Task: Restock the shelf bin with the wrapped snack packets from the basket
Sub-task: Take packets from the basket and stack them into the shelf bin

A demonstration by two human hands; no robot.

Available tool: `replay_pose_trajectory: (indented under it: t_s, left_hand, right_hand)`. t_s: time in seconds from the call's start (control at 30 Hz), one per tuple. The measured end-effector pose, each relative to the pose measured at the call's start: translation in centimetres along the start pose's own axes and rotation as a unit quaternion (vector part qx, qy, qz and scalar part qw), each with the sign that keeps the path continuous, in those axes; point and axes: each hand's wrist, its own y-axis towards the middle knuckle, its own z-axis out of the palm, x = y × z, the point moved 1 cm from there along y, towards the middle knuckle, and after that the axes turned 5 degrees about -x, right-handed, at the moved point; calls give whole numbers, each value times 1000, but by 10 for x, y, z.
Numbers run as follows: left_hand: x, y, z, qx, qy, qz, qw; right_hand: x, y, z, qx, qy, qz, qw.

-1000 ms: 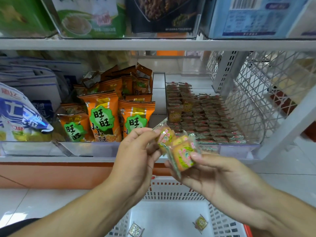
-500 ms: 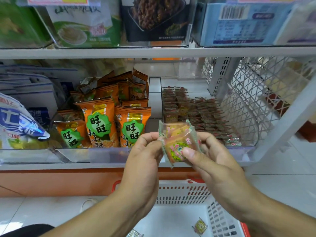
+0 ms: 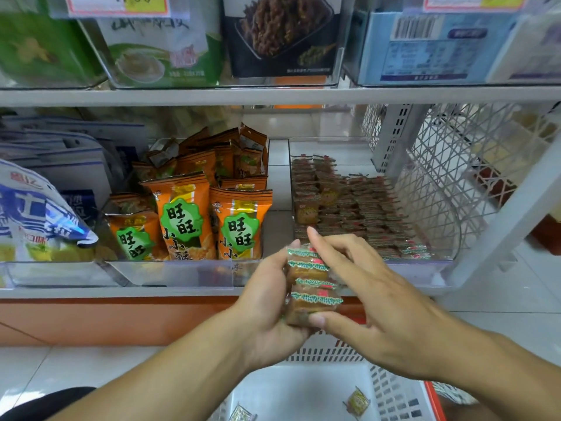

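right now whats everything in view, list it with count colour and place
snack packets in the hands: small stack, clear wrap with green and red edges, in front of the shelf
shelf bin: one, clear, lower shelf right, rows of the same packets inside
orange bags: many, orange with green badges, clear bin to the left of the shelf bin
blue and white bags: several, lower shelf far left
upper shelf packs: several, green, black and blue, top row
price tags: two, yellow and white, top edge
basket: one, white, on the floor below, two loose packets visible inside
left hand: grips the stack from the left
right hand: thumb and fingers hold the stack
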Motion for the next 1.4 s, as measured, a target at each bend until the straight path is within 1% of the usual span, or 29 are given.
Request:
replay_pose_trajectory:
  t_s: [0.07, 0.2, 0.27, 0.3, 0.37, 0.43, 0.5, 0.53, 0.57, 0.6, 0.63, 0.67, 0.7, 0.73, 0.77, 0.8, 0.87, 0.93, 1.03, 1.13, 1.23, 1.3, 1.4]
  left_hand:
    - [-1, -1, 3, -6, 1, -8, 1000]
    - [-1, 0, 10, -1, 16, -22, 1000]
    - [-2, 1, 16, 13, 20, -22, 999]
    - [-3, 1, 19, 21, 21, -15, 999]
    - [-7, 5, 25, 43, 21, 9, 999]
    - [-12, 8, 30, 56, 14, 38, 998]
    - [-17, 11, 35, 41, 22, 100, 994]
    - [-18, 14, 37, 15, 68, 164, 984]
    - [-18, 15, 37, -22, 150, 251, 956]
    - [-18, 15, 34, -66, 253, 351, 899]
    - [-18, 16, 31, -99, 359, 444, 815]
    - [-18, 21, 27, -117, 461, 504, 721]
    - [-18, 27, 23, -131, 542, 524, 643]
    - [-19, 33, 19, -143, 601, 519, 590]
    - [-20, 39, 16, -152, 638, 503, 562]
    - [-20, 45, 12, -161, 664, 482, 549]
    - [-20, 56, 8, -170, 695, 460, 527]
    - [-19, 62, 5, -172, 706, 459, 511]
    - [-20, 65, 5, -171, 708, 459, 509]
    - [-21, 64, 5, -166, 713, 453, 509]
    - [-21, 62, 4, -155, 713, 452, 512]
    - [-21, 62, 5, -151, 711, 455, 514]
    - [-21, 62, 6, -151, 710, 454, 516]
  right_hand:
    - [-2, 0, -2, 19, -27, 7, 999]
    - [-5, 0, -8, 58, -22, 41, 997]
    - [-6, 1, -12, 49, -16, 41, 998]
    - [-6, 3, -13, 34, 7, 40, 999]
    - [-5, 8, -19, -1, 101, 57, 993]
    - [-9, 16, -28, -45, 211, 77, 973]
    - [-26, 28, -44, -124, 229, 106, 960]
    - [-38, 36, -51, -160, 216, 133, 954]
    - [-50, 45, -57, -185, 189, 168, 949]
    - [-64, 56, -61, -195, 150, 208, 947]
    - [-78, 67, -62, -192, 112, 244, 944]
    - [-92, 79, -61, -181, 83, 273, 941]
    - [-108, 90, -58, -163, 63, 294, 940]
    - [-123, 100, -55, -141, 49, 309, 939]
    - [-137, 111, -53, -123, 43, 321, 938]
    - [-150, 121, -52, -113, 43, 330, 936]
    - [-170, 139, -50, -108, 37, 333, 936]
    - [-183, 154, -49, -102, 29, 326, 939]
    - [-191, 171, -49, -88, 33, 311, 946]
    - [-195, 179, -46, -52, 14, 306, 951]
    - [-195, 182, -42, -44, 15, 309, 950]
    - [-193, 181, -40, -61, 25, 316, 946]
    - [-189, 181, -35, -132, 41, 352, 926]
